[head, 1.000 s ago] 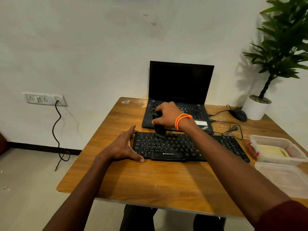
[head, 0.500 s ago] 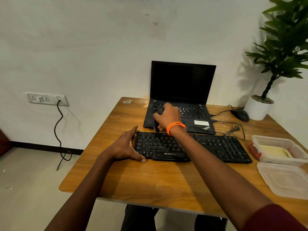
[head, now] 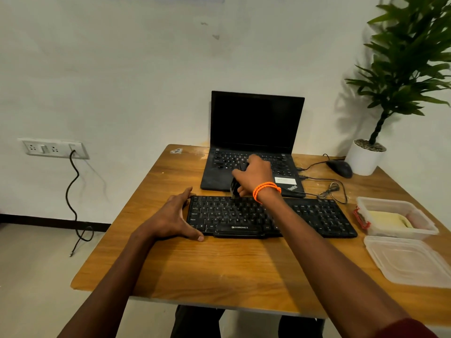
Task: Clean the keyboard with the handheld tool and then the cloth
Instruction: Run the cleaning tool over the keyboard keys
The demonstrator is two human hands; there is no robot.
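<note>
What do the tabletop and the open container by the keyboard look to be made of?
Tabletop: looks like wood or wood-look laminate, smooth, with visible grain streaks and a soft sheen; which one is unclear. Container: translucent plastic, since its contents show through the cloudy walls.

Both bare forearms reach forward from the near edge toward the middle of the scene. The left hand [head: 172,217] lies palm down with the fingers straight and together, pointing far, and the thumb spread wide to the right, so thumb and forefinger form an open V. The right arm stretches farther, a dark red sleeve showing at its near end and an orange band round the wrist. The right hand [head: 253,175] is turned knuckles up, its fingers curled down and closed round a small black handheld tool [head: 234,187].
</note>
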